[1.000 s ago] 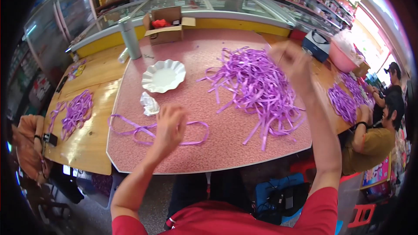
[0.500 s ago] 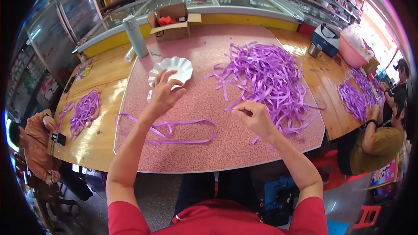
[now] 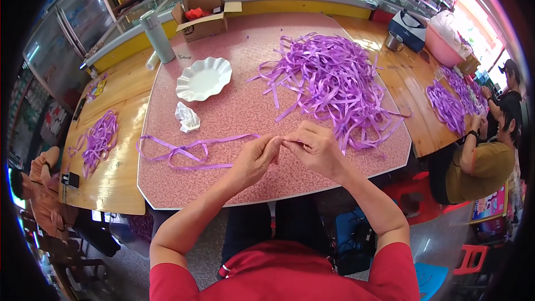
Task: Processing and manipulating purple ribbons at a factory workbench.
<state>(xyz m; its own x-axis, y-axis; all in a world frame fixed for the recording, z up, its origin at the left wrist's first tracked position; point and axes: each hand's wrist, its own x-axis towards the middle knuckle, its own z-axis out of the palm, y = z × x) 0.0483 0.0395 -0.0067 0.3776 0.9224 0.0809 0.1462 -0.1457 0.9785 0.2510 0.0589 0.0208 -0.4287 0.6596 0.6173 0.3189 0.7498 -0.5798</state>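
Observation:
My left hand and my right hand meet above the near part of the pink speckled table, both closed in a pinch with their fingertips touching or nearly so. Whatever lies between the fingertips is too small to make out. A looped purple ribbon lies on the table at the left, and its right end passes behind my left hand; whether that hand grips it is hidden. Beyond my right hand is a large tangled heap of purple ribbons.
A white scalloped dish, a crumpled white tissue, a pale green bottle and an open cardboard box stand farther back. More ribbon piles lie on the wooden side tables. People sit at both sides.
My left hand has come from above the dish, right and nearer, to meet my right hand. The tissue it covered now shows. The whole view has shifted slightly.

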